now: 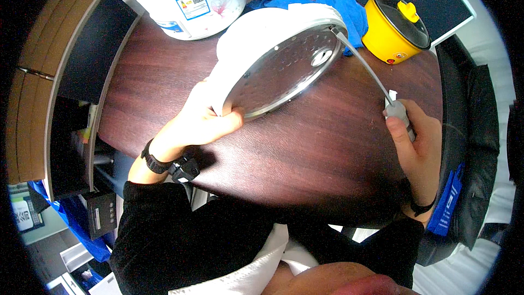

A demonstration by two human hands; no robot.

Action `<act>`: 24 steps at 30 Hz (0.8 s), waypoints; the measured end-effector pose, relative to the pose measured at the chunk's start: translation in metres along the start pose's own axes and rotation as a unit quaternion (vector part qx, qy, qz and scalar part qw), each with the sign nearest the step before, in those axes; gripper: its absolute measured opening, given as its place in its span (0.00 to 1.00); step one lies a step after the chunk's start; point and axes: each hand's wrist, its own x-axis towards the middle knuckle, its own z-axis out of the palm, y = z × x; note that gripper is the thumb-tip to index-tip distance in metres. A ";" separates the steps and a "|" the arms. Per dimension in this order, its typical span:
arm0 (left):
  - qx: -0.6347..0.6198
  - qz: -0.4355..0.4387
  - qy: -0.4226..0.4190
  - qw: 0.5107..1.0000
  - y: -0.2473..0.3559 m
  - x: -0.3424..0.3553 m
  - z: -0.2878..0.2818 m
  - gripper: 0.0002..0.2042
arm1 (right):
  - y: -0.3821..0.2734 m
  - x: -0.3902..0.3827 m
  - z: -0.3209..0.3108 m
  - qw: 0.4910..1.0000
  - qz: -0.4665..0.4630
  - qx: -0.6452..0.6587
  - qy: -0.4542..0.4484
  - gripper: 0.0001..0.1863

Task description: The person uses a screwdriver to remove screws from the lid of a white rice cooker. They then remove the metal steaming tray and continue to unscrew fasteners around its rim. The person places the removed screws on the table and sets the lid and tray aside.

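My left hand [210, 125] grips the lower left edge of a white rice cooker lid [245, 38], thumb on the near side. The lid is tilted above the table, its round, dimpled, shiny inner plate [284, 74] facing me. My right hand [419, 139] is closed around the grey handle of a thin-shafted tool [400, 113]. From that handle a long, narrow, slightly curved grey shaft runs up left to the lid's upper right rim, where its end seems to touch. The exact kind of tool cannot be made out.
A white rice cooker body [218, 13] without a lid stands at the far left of the dark wood table [164, 76]. Blue cloth [349, 11] lies behind the lid. At the far right is a yellow electric pot [385, 35] with a dark lid. A black chair [477, 147] stands right of the table.
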 end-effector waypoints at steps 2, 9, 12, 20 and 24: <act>0.012 0.010 0.004 1.000 -0.001 0.000 -0.001 0.09 | 0.000 0.000 -0.001 0.999 -0.012 -0.033 0.008 0.16; 0.016 -0.054 0.019 0.998 0.008 0.000 0.001 0.05 | -0.003 0.002 -0.005 0.862 0.200 0.415 -0.211 0.23; 0.009 -0.008 0.048 0.999 0.005 -0.003 0.002 0.05 | 0.001 0.000 0.009 0.754 0.204 0.567 -0.260 0.28; 0.076 -0.040 0.024 0.996 -0.001 -0.021 0.018 0.20 | 0.003 -0.006 0.032 0.575 0.184 0.719 -0.345 0.32; 0.109 0.010 0.033 0.993 0.001 -0.018 0.026 0.06 | 0.001 -0.008 0.038 0.571 0.160 0.724 -0.352 0.31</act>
